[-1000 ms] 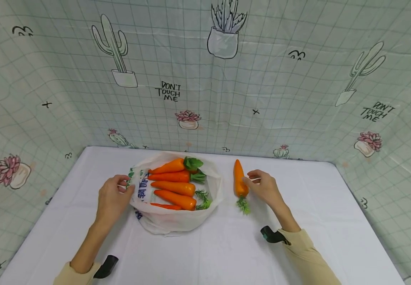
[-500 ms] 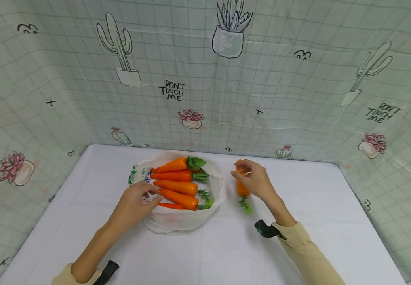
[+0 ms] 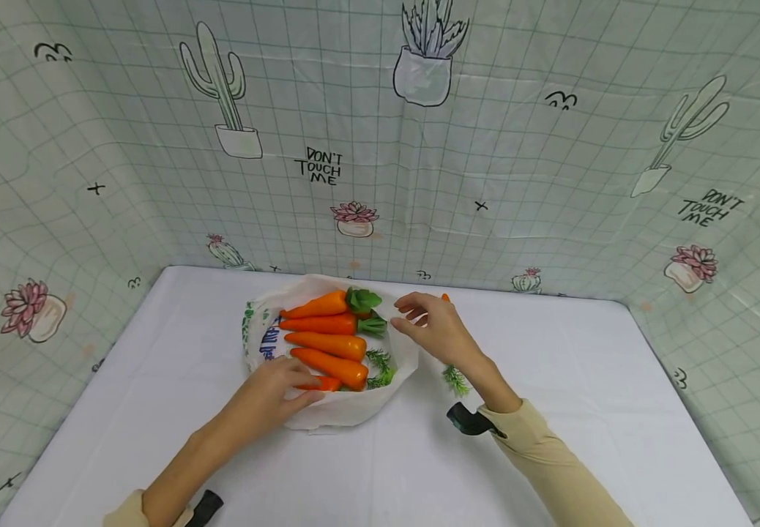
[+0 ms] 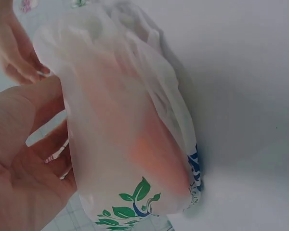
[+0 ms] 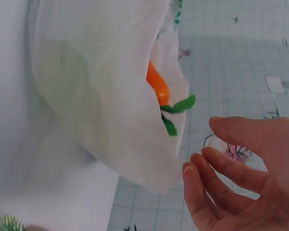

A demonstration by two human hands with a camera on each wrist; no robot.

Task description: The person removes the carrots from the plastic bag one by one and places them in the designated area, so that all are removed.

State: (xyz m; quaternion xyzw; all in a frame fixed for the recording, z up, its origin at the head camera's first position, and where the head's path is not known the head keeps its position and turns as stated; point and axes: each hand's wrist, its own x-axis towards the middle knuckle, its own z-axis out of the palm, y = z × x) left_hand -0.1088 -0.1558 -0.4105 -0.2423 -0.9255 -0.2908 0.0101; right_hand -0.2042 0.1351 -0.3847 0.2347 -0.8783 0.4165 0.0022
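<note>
A white plastic bag (image 3: 331,416) lies on the table with its mouth gaping toward me. Several orange carrots (image 3: 326,346) with green tops lie side by side in it. My left hand (image 3: 274,391) reaches over the bag's front left rim, fingers slightly bent, with a gap between thumb and fingers above the nearest carrot (image 3: 329,383). In the left wrist view the bag's wall hides its fingertips. At the bag's right rim, my right hand (image 3: 441,329) holds nothing, thumb and fingers apart. The right wrist view shows its fingertips (image 5: 189,168) right by the rim.
Beneath my right hand and forearm lies a separate carrot, mostly hidden; its leafy top (image 3: 455,380) and orange tip (image 3: 446,297) show. The white-covered table (image 3: 571,366) backs onto a printed grid curtain (image 3: 518,161). Dark camera mounts sit at both wrists.
My left hand has moved right and nearer, from the bag's left rim to its front rim. My right hand has left the separate carrot and moved left to the bag's right rim.
</note>
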